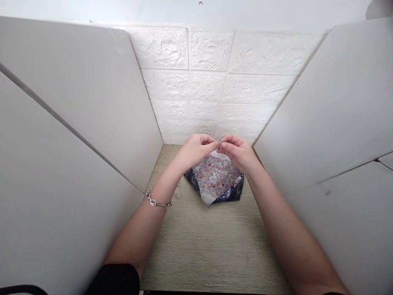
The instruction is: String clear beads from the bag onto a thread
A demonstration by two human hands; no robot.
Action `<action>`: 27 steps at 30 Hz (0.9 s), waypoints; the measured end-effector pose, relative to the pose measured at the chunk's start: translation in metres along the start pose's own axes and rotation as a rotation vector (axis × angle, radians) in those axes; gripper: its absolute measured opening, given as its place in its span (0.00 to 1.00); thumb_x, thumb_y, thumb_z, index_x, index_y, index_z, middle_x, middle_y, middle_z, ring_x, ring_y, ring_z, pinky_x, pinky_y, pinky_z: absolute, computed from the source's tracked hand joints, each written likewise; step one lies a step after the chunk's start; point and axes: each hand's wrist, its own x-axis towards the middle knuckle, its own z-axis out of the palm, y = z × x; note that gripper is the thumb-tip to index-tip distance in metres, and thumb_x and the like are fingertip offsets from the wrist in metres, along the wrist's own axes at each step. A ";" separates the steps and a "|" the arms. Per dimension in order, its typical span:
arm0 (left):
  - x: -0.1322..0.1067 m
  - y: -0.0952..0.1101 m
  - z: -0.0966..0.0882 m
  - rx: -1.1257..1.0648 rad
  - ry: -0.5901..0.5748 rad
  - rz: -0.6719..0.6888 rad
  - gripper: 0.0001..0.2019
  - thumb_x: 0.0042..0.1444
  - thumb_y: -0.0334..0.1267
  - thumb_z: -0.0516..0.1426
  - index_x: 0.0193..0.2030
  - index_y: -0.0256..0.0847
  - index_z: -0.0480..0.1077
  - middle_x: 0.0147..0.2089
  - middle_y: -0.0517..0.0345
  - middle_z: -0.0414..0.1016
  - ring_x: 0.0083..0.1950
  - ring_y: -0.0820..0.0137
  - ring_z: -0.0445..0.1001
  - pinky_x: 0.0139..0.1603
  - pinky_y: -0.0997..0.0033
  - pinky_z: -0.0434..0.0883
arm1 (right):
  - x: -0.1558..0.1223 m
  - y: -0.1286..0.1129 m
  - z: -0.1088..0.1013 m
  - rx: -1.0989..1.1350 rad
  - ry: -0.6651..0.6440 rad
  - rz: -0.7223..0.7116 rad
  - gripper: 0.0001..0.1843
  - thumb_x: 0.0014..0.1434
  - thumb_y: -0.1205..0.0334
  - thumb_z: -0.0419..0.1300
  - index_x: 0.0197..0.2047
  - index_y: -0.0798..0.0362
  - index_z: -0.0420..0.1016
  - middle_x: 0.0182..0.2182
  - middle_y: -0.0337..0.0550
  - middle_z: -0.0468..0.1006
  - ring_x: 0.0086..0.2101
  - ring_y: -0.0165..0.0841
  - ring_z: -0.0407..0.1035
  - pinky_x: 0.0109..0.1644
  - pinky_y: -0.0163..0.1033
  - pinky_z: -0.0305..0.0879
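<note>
My left hand (199,148) and my right hand (238,151) meet fingertip to fingertip above a heap of beads (215,174). Both are closed in a pinch. Something tiny shows between the fingertips, too small to name. The beads, pink, red, white and clear, lie in a shallow folded container (227,195) with dark blue patterned sides and a whitish lining. Parts of its far edge are hidden behind my hands. A silver chain bracelet (158,203) hangs on my left wrist.
A pale loop (178,190), perhaps a string of beads, lies on the wood-grained tabletop (208,241) left of the container. Light grey panels (76,82) (334,102) stand on both sides. A white brick-patterned wall (205,84) closes the back.
</note>
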 end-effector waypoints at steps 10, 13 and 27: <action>0.000 0.000 -0.001 -0.023 0.011 -0.019 0.12 0.48 0.43 0.52 0.24 0.36 0.67 0.20 0.64 0.59 0.21 0.81 0.53 0.23 0.76 0.52 | 0.001 0.001 -0.003 -0.018 0.026 -0.004 0.12 0.41 0.59 0.64 0.29 0.52 0.67 0.27 0.34 0.69 0.27 0.23 0.64 0.38 0.34 0.66; 0.000 -0.001 -0.001 -0.016 0.008 -0.018 0.12 0.48 0.43 0.52 0.24 0.36 0.67 0.21 0.64 0.58 0.22 0.81 0.53 0.23 0.76 0.51 | 0.001 0.001 -0.004 -0.034 0.023 -0.002 0.11 0.42 0.58 0.63 0.29 0.52 0.68 0.27 0.34 0.68 0.27 0.23 0.64 0.37 0.34 0.66; 0.002 -0.007 -0.002 0.040 -0.044 -0.008 0.13 0.49 0.45 0.51 0.27 0.36 0.68 0.22 0.62 0.60 0.22 0.80 0.55 0.22 0.76 0.51 | 0.001 0.002 -0.003 0.002 0.013 -0.011 0.09 0.43 0.62 0.63 0.29 0.53 0.69 0.26 0.33 0.70 0.26 0.22 0.64 0.35 0.32 0.63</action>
